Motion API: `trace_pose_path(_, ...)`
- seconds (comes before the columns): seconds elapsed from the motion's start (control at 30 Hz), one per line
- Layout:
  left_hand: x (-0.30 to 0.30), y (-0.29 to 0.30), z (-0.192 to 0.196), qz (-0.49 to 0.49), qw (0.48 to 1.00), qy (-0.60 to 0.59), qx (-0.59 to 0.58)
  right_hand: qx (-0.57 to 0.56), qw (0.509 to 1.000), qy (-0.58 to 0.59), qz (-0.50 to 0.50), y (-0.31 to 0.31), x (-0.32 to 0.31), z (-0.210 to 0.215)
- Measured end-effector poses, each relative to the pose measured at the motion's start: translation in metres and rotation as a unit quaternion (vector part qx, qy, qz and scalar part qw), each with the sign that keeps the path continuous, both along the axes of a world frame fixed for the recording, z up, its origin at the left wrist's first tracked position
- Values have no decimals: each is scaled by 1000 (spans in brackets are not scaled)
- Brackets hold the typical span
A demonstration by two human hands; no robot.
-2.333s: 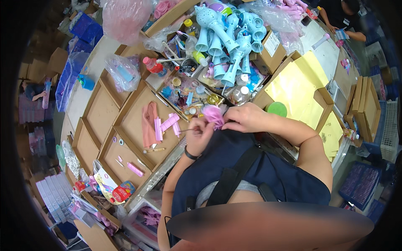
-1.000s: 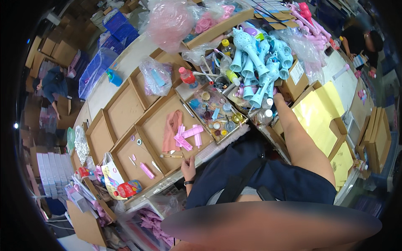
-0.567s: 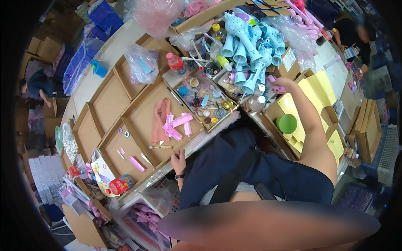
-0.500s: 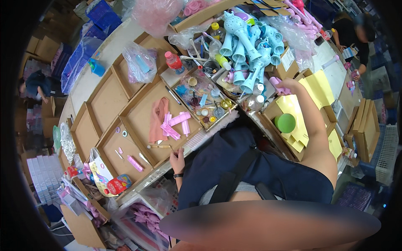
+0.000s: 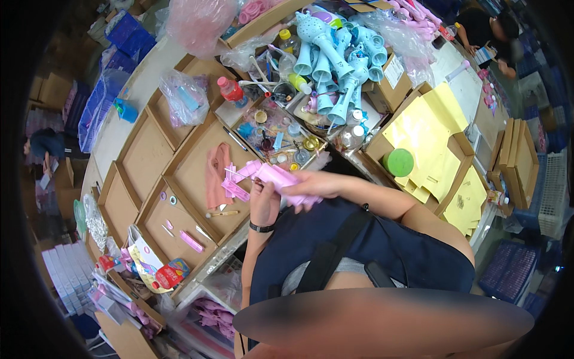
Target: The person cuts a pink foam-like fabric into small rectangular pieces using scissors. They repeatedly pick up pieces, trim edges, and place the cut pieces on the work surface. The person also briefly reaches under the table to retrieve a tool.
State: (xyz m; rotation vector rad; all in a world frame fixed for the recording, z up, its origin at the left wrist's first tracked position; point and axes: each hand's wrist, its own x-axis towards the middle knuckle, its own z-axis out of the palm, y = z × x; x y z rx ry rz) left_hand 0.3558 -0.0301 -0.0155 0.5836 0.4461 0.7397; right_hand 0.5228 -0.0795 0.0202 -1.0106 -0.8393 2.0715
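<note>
In front of my chest, my right hand (image 5: 314,184) grips a long pink plastic part (image 5: 276,175). My left hand (image 5: 264,202) is closed right beside the part's near-left end, its fingertips pinched; what they hold, if anything, is too small to make out. Just beyond, several pink plastic pieces (image 5: 235,190) lie crossed in a cardboard tray (image 5: 190,164). Next to them is a salmon-coloured cloth (image 5: 218,173). A wooden-handled tool (image 5: 222,213) rests at the tray's near edge.
Light blue animal-headed plastic parts (image 5: 326,54) are piled at the back. A paint tray (image 5: 281,134) with small pots sits ahead. To the right, a carton holds yellow sheets (image 5: 427,143) and a green round container (image 5: 398,162). Another person (image 5: 493,39) works at far right.
My right hand has come back from the blue pile to my chest with the pink part. My left hand has risen from the tray edge to meet it. The view has shifted slightly.
</note>
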Motion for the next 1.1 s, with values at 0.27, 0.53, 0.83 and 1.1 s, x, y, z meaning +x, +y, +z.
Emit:
trace_pose_path(0.27,-73,28,-72,261,929,110,-238,116,926,-360,10,-44,138,13)
trace_pose_path(0.53,-119,58,-138,445,822,111,-338,123,524,-766,352,-3,286,-95)
trace_pose_path(0.83,-115,13,-123,443,819,122,-345,238,206,-718,621,28,310,-188)
trace_pose_path(1.1,-133,-26,-132,489,790,103,-356,221,181,-748,599,32,321,-225)
